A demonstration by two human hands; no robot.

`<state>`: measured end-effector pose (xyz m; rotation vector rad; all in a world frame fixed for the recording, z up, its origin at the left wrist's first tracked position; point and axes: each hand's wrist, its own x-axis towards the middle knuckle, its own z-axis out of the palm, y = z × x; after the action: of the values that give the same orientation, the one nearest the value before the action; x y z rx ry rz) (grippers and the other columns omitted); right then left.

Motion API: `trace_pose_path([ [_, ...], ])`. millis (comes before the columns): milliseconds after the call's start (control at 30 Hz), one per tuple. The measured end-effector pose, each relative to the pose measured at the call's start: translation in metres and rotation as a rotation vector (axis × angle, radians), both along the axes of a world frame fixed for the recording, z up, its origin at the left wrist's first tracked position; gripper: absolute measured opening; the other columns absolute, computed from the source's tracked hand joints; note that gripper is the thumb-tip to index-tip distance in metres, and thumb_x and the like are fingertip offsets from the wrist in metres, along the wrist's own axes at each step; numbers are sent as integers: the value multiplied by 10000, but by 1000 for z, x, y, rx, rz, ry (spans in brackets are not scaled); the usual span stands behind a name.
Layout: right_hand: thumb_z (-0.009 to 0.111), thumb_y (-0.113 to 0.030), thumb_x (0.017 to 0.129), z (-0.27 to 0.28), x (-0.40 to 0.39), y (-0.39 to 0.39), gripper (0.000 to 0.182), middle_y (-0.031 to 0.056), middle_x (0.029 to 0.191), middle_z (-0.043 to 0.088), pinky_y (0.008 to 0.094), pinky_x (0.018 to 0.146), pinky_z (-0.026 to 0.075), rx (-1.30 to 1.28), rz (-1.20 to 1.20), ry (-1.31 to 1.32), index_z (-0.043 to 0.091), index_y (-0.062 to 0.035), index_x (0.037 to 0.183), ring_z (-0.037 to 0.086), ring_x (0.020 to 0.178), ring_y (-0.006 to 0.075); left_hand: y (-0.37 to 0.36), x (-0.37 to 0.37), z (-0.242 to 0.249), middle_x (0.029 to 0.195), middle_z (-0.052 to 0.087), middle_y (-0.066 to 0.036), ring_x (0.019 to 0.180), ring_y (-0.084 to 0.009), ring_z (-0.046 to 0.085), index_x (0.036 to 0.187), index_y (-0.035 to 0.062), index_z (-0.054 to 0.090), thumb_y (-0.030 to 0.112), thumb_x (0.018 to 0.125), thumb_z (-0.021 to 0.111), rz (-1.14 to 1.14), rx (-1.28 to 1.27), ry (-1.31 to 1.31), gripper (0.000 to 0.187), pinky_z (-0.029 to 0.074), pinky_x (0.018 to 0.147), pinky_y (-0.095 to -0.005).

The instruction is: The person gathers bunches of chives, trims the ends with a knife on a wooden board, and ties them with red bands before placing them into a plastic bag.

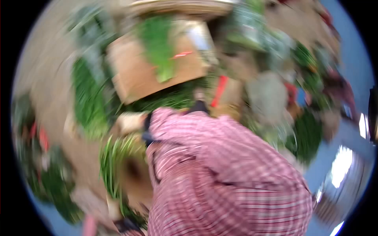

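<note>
Strong motion blur smears the whole head view. My left hand (133, 122), beyond a dark cuff, points left, close above long green stalks (111, 167). My right hand (199, 94), also past a dark cuff, reaches to loose greens (165, 100) along the near edge of a cardboard sheet (128, 74). Its fingers are smeared, and I cannot tell whether either hand holds anything. A bunch of leafy greens (157, 43) lies across the cardboard. Pink checked sleeves (220, 153) fill the lower middle.
Another bundle of greens (88, 96) lies on the floor at the left. A woven basket rim (181, 7) stands at the top. Clear plastic bags (254, 29) and a pale rounded bundle (267, 96) are at the right, with darker greens (309, 135) beside them.
</note>
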<state>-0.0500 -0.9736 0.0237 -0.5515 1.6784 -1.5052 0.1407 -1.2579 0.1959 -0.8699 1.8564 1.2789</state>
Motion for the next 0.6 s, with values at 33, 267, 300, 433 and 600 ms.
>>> trace_pose_path([
  [33, 729, -188, 693, -10, 8, 2, 316, 130, 787, 696, 336, 598, 518, -58, -123, -59, 716, -49, 976, 648, 671, 206, 18, -10, 7, 825, 652, -78, 634, -161, 600, 1118, 18, 584, 80, 752, 670, -7, 56, -43, 381, 483, 525, -273],
  [267, 686, -96, 672, -39, 22, 35, 179, 60, 692, 664, 319, 516, 494, 18, -202, -306, 722, -47, 841, 619, 603, 164, 25, -54, -24, 748, 645, -60, 501, -151, 559, 928, 16, 627, 7, 739, 619, -256, 83, -74, 189, 448, 446, -298],
  [300, 688, -96, 661, -34, 22, 38, 183, 81, 706, 675, 333, 541, 503, 55, -237, -282, 720, -51, 835, 639, 629, 189, 22, -57, -27, 748, 645, -60, 501, -151, 559, 928, 16, 627, 7, 739, 619, -267, 75, -72, 189, 448, 446, -298],
  [433, 685, -94, 675, -56, 14, 19, 171, 147, 761, 687, 367, 634, 522, 129, -263, 225, 720, -43, 834, 666, 712, 272, -3, -60, -27, 736, 642, -76, 561, -168, 586, 919, 3, 621, 7, 733, 593, -802, 1, 75, 188, 488, 512, -303],
  [600, 591, -195, 768, -16, -18, 78, 190, 179, 683, 634, 471, 627, 500, 585, -194, 459, 714, -52, 791, 636, 680, 360, -45, -9, 12, 819, 645, -55, 715, -152, 594, 1074, 20, 609, 147, 822, 593, -69, 60, -204, 283, 473, 618, -277],
])
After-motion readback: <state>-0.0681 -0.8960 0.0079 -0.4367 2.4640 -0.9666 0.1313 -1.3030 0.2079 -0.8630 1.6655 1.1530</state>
